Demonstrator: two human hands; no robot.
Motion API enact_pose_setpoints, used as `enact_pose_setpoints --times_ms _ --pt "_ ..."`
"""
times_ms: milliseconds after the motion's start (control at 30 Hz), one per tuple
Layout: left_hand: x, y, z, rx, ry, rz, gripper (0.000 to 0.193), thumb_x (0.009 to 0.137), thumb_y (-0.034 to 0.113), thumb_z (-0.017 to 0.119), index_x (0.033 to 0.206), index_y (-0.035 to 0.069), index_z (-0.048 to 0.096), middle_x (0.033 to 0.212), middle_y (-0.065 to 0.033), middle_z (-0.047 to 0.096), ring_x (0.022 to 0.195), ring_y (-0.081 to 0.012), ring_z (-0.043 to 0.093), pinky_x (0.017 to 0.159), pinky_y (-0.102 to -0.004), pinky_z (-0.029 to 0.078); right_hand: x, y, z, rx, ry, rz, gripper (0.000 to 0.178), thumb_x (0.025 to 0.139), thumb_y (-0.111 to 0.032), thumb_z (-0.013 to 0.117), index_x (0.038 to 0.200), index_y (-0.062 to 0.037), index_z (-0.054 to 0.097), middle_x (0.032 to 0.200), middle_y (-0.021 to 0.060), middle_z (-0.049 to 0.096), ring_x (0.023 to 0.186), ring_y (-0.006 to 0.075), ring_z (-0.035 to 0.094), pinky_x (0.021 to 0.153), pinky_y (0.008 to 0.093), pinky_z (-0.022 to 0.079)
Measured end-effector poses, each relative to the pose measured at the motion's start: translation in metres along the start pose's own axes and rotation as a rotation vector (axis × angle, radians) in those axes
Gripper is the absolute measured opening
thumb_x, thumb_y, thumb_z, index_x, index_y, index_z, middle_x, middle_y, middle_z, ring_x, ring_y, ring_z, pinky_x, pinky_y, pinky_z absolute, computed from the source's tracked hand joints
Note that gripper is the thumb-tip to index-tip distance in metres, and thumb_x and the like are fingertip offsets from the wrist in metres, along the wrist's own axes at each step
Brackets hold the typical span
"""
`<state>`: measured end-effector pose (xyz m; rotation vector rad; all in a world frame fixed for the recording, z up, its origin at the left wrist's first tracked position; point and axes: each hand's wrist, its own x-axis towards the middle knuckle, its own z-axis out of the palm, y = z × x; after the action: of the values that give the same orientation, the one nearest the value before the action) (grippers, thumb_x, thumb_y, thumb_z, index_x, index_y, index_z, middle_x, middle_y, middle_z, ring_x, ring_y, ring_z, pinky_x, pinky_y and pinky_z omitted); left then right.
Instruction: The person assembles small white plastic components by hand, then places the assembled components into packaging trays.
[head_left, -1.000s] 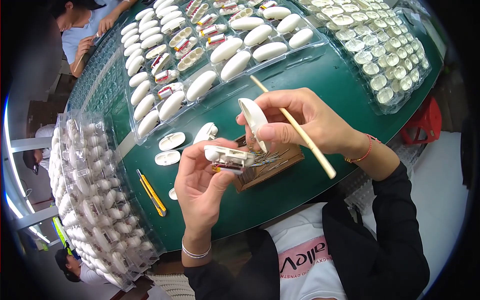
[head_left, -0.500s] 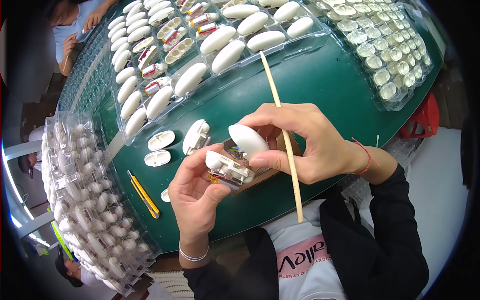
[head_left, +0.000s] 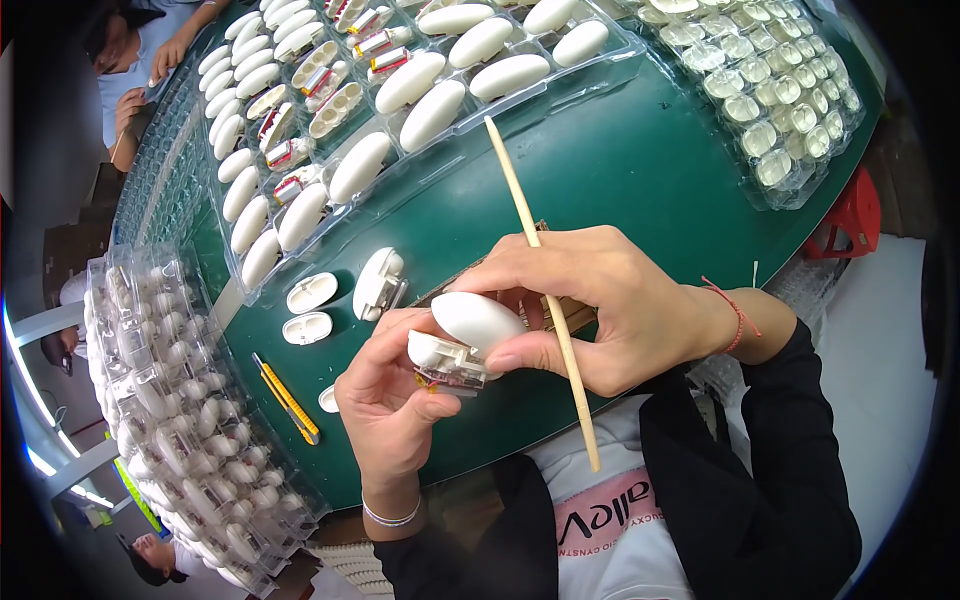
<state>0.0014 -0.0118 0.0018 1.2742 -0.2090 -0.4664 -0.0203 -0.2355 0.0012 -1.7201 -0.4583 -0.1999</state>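
Between thumb and fingers, my left hand grips an opened white earbud-style case body, with bare electronics and a bit of yellow on its underside. My right hand pinches a smooth white oval shell, its lower edge touching or nearly touching the top of that body. A thin wooden stick also lies in my right hand, running between thumb and forefinger. Behind the hands stands another white case body on the green table. Two small white oval shells lie to its left, hollow side up.
A clear tray of white oval cases spans the far side. Stacked trays of parts stand at left, and trays of clear parts at far right. A yellow utility knife lies near the left stack. Another person sits far left.
The white shell has come left and down onto the case body, closing the gap between them. The right hand and the wooden stick have moved slightly down with it.
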Motion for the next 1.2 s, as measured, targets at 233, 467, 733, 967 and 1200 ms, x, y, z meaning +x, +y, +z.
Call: enact_pose_setpoints --times_ms 233,467,733,967,1200 --pt "0.001 -0.003 0.008 -0.043 0.030 0.018 0.065 0.065 0.012 0.087 0.122 -0.003 0.060 0.109 -0.0114 0.058 0.102 -0.0180 0.056 0.087 -0.0295 0.048 0.001 0.003 -0.004 0.121 -0.091 0.079 0.039 0.079 -0.013 0.076 0.114 0.0009 0.064 0.092 0.0134 0.067 0.079 0.0235 0.065 0.070 0.0302 0.051" --pt "-0.001 -0.005 0.004 0.010 -0.015 0.108 0.067 0.060 0.009 0.089 0.119 -0.004 0.061 0.108 -0.0107 0.059 0.097 -0.0176 0.059 0.085 -0.0283 0.049 -0.002 0.007 0.000 0.463 -0.166 0.249 0.038 0.082 -0.007 0.073 0.118 0.0000 0.064 0.102 0.0123 0.069 0.090 0.0195 0.066 0.079 0.0302 0.052" --pt "-0.002 -0.001 0.006 0.149 -0.029 0.181 0.074 0.058 0.011 0.090 0.122 -0.008 0.057 0.106 -0.0117 0.060 0.098 -0.0190 0.060 0.085 -0.0316 0.051 0.001 -0.001 -0.005 0.523 -0.263 0.427 0.043 0.082 -0.009 0.075 0.122 -0.0008 0.063 0.110 0.0117 0.069 0.094 0.0154 0.065 0.083 0.0272 0.053" --pt "0.001 0.004 0.009 0.338 -0.114 0.260 0.077 0.057 0.012 0.090 0.124 -0.008 0.056 0.102 -0.0117 0.062 0.093 -0.0179 0.060 0.084 -0.0313 0.051 0.005 -0.012 -0.011 0.553 -0.273 0.480 0.033 0.087 -0.011 0.070 0.114 0.0056 0.065 0.090 0.0099 0.069 0.074 0.0085 0.060 0.066 0.0244 0.050" --pt "0.008 0.002 0.006 0.783 -0.173 0.451 0.068 0.056 0.030 0.091 0.111 0.002 0.061 0.104 -0.0131 0.063 0.088 -0.0219 0.061 0.075 -0.0309 0.049 0.003 -0.010 -0.009 0.474 -0.222 0.514 0.026 0.086 -0.017 0.070 0.100 0.0055 0.069 0.080 0.0094 0.068 0.066 0.0079 0.058 0.060 0.0255 0.047"
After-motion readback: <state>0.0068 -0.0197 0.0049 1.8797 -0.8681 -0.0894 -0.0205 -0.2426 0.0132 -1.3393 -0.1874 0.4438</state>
